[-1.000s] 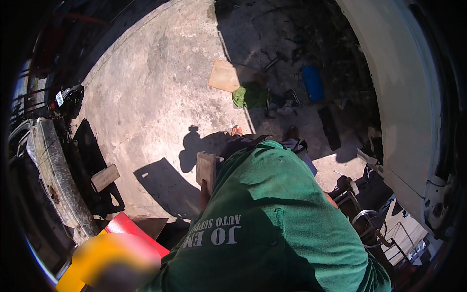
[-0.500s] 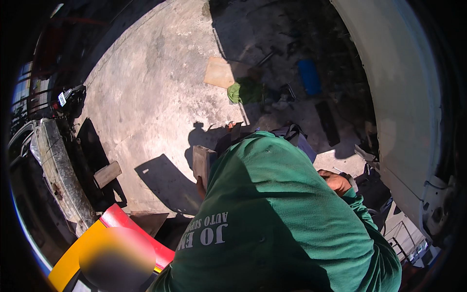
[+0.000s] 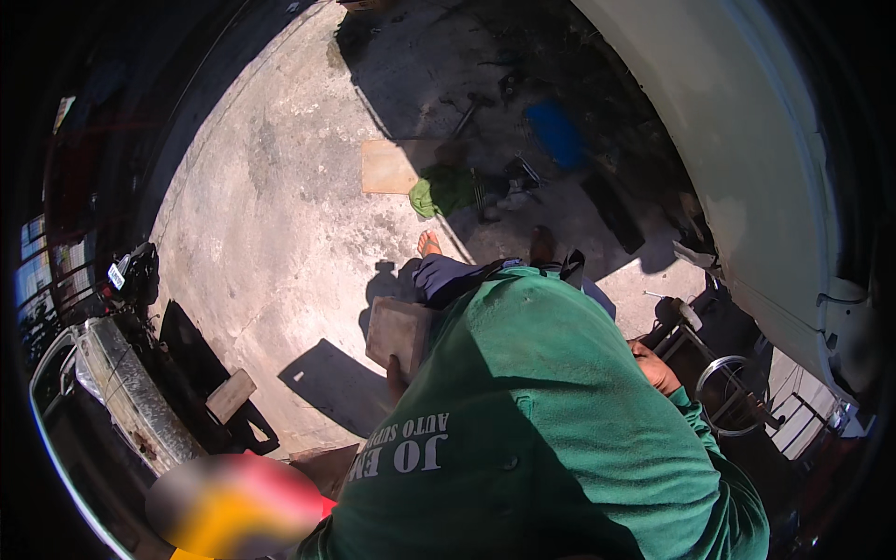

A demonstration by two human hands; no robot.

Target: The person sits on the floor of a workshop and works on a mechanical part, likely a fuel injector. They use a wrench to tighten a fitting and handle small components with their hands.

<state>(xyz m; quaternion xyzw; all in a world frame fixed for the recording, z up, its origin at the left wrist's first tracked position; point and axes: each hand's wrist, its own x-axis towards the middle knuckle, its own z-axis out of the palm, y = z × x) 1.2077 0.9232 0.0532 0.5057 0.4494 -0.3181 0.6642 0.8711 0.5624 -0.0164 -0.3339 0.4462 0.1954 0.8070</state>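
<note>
At my left side, a greyish-brown rectangular block (image 3: 397,329) is in the grip of my left hand (image 3: 398,377). Its fingers lie against the block's lower edge, and the green shirt hides the wrist and forearm. Over on the other side, my right hand (image 3: 657,367) is beside my waist, next to the shirt. The shirt covers part of that hand, so its fingers and anything in them cannot be made out. Below the shirt, one foot (image 3: 429,243) shows on the sunlit concrete.
A similar block (image 3: 231,396) lies at left near a worn, silvery car part (image 3: 131,397). Ahead are a flat board (image 3: 387,168), a green cloth (image 3: 427,198) and a blue container (image 3: 554,134). A pale vehicle panel (image 3: 747,159) rises at right, above a metal ring (image 3: 733,397).
My view has shifted, so the floor things sit further left and the feet now show. The block in my left hand turns its broad side more into view. The right hand stays beside my waist.
</note>
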